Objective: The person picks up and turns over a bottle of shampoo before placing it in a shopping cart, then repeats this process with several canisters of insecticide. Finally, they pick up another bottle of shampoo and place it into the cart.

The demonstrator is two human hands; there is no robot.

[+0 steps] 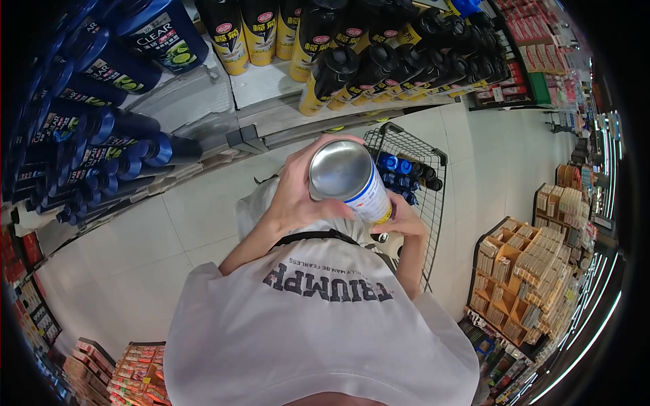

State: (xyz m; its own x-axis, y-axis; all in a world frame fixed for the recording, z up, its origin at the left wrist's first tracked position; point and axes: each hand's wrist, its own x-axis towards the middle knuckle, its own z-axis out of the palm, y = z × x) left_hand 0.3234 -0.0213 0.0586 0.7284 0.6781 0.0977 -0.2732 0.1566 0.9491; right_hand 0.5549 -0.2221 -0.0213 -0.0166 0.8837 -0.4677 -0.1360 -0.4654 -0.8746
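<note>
A spray can (359, 184) is held between both hands in front of my waist, its silver concave base (340, 169) tilted up toward me. Its side carries a white and blue label with yellow lower down. My left hand (298, 186) wraps around the can near the base. My right hand (406, 220) grips its lower far end, and the top of the can is hidden there. Just beyond my right hand stands a black wire shopping cart (439, 196) with several blue bottles (399, 181) and dark-capped bottles (428, 176) inside.
Ahead runs a shelf (271, 86) with rows of black and yellow bottles (338, 74). Blue shampoo bottles (166, 37) fill the left side. Wooden racks (508, 271) of small packages stand at right, and red packages (139, 372) behind left. Pale floor tiles (122, 257) lie between.
</note>
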